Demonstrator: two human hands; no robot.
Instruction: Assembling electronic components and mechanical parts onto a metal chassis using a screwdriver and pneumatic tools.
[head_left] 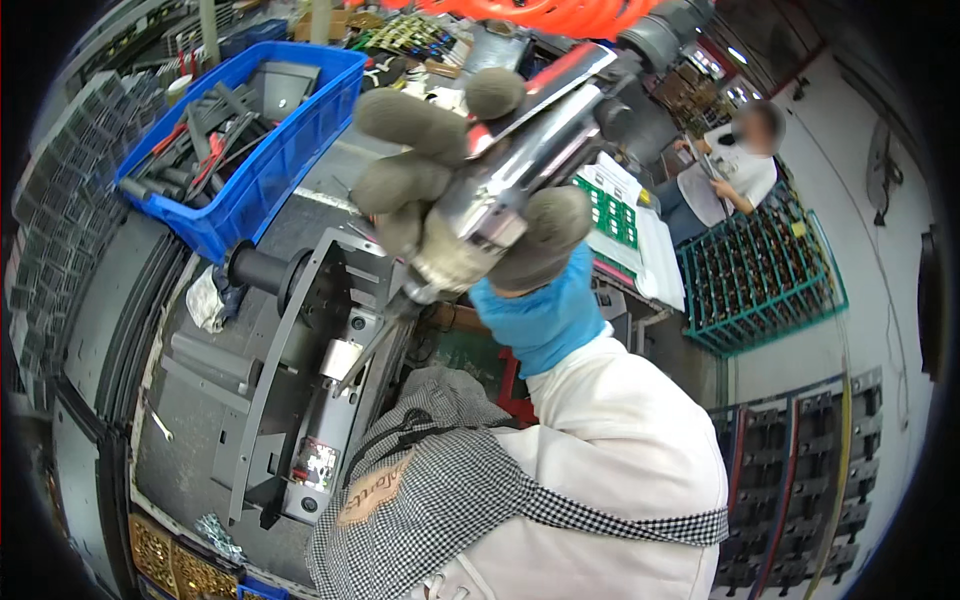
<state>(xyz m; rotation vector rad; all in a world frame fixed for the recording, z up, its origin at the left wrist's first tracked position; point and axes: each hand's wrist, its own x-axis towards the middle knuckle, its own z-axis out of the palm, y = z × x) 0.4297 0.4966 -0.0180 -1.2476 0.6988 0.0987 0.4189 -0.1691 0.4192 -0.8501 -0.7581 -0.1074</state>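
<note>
My right hand point(550, 235), in a grey-brown glove with a blue cuff at the wrist, is closed around a silver power screwdriver point(500, 180). Several of its fingers show on the tool's left side and the thumb on its right. The screwdriver tilts down to the left, and its long thin bit reaches over a dark grey metal housing point(285, 370). Whether the bit touches anything is hard to tell. Inside the housing sits a whitish cylindrical part point(341, 360). My left hand is out of view.
An orange coiled hose point(520, 12) hangs overhead. At the back left stands a blue bin point(270, 170) of grey parts. Beside the housing lie a grey tube point(205, 362), a rag point(205, 300) and a wrench point(158, 422). A co-worker point(725, 170) is by a green rack point(765, 285).
</note>
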